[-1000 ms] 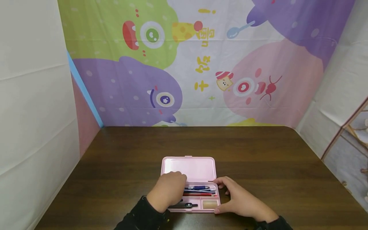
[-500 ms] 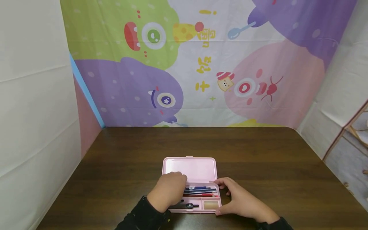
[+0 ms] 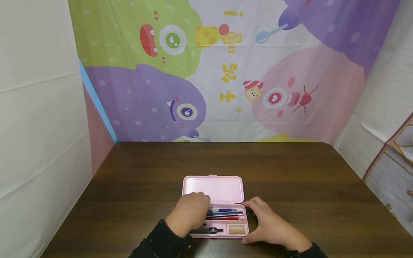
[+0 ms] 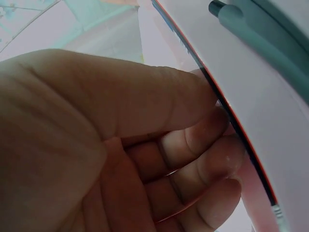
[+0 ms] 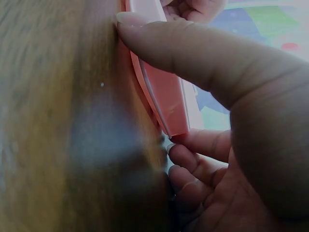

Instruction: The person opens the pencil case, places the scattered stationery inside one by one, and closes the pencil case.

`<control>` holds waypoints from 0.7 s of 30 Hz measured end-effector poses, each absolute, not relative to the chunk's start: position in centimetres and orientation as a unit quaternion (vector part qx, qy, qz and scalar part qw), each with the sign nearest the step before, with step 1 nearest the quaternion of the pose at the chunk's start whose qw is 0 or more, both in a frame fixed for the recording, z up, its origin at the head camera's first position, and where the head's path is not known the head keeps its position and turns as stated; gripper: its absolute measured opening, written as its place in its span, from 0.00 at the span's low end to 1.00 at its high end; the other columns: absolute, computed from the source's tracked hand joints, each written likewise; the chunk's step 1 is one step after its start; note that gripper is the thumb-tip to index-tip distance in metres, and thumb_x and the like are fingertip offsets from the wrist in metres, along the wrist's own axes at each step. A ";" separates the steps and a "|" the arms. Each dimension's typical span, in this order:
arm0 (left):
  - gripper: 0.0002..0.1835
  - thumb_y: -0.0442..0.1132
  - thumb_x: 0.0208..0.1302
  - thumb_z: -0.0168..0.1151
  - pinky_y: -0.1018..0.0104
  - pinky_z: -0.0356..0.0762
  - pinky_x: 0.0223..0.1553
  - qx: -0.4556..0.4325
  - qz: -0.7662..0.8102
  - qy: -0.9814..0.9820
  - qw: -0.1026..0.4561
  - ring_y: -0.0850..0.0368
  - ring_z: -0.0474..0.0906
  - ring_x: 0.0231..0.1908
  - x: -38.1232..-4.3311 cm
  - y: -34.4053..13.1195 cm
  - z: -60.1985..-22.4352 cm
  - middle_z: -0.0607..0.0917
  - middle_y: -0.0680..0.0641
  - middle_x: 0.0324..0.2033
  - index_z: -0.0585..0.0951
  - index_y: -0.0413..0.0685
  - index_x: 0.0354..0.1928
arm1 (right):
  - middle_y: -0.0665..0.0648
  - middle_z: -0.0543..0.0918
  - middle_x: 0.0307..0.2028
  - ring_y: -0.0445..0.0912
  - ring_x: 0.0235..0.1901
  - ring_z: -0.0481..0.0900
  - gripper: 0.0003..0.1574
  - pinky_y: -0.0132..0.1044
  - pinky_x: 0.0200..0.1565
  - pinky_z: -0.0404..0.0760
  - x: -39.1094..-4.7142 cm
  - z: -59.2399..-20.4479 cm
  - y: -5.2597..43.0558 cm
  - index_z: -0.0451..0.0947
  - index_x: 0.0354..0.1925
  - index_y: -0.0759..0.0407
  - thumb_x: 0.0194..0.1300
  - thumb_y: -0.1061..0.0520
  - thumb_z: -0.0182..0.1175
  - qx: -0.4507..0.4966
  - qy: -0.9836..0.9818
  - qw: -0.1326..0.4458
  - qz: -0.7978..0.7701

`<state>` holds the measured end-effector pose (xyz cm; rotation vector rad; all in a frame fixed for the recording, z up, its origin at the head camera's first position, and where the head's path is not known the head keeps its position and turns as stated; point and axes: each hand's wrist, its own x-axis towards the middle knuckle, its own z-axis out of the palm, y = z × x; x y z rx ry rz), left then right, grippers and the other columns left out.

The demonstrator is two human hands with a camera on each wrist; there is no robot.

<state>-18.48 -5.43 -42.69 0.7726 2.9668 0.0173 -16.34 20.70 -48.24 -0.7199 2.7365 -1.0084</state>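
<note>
A pink pencil case lies unfolded on the table, its lid leaning away to the back. Inside are a blue pen, several slim pencils, a red pencil, a dark compass and a tan eraser in its own compartment. My left hand reaches into the case's left part; in the left wrist view its thumb and fingertips pinch a black pencil with red edges. My right hand grips the case's right end, thumb at the front corner, fingertips at the rear one.
The dark wooden table stretches around the case. A cartoon-printed cloth hangs behind it, with pale cloth walls at both sides.
The right hand's fingers and thumb have shifted slightly at the case's end. The left hand stays in the case. The whole view has moved a little.
</note>
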 end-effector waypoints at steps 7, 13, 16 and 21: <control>0.06 0.38 0.54 0.68 0.56 0.78 0.31 0.260 0.052 0.964 0.025 0.57 0.75 0.26 -19.1 -6.4 -42.5 0.79 0.51 0.24 0.79 0.49 0.29 | 0.46 0.68 0.51 0.44 0.50 0.67 0.59 0.46 0.52 0.73 -16.5 -48.4 20.6 0.69 0.61 0.55 0.36 0.30 0.77 -0.228 0.913 0.077 -0.329; 0.08 0.42 0.59 0.66 0.59 0.74 0.33 0.222 0.148 0.964 -0.011 0.58 0.71 0.26 -21.0 -8.9 -41.8 0.75 0.53 0.26 0.76 0.50 0.31 | 0.46 0.68 0.50 0.45 0.51 0.67 0.59 0.49 0.53 0.73 -16.6 -48.3 20.5 0.69 0.62 0.54 0.36 0.31 0.77 -0.219 0.914 0.086 -0.330; 0.08 0.43 0.61 0.65 0.60 0.71 0.31 0.179 0.196 0.964 -0.021 0.57 0.69 0.26 -22.0 -10.1 -41.8 0.73 0.52 0.27 0.76 0.49 0.35 | 0.46 0.69 0.50 0.45 0.50 0.67 0.59 0.49 0.52 0.73 -16.5 -48.3 20.5 0.69 0.61 0.54 0.36 0.30 0.76 -0.220 0.915 0.085 -0.327; 0.08 0.43 0.62 0.65 0.61 0.71 0.32 0.110 0.324 0.939 -0.044 0.55 0.70 0.29 -23.4 -11.0 -42.5 0.75 0.50 0.28 0.77 0.49 0.35 | 0.47 0.69 0.50 0.45 0.49 0.68 0.58 0.47 0.51 0.74 -16.4 -48.2 20.7 0.70 0.61 0.55 0.36 0.30 0.76 -0.227 0.913 0.078 -0.330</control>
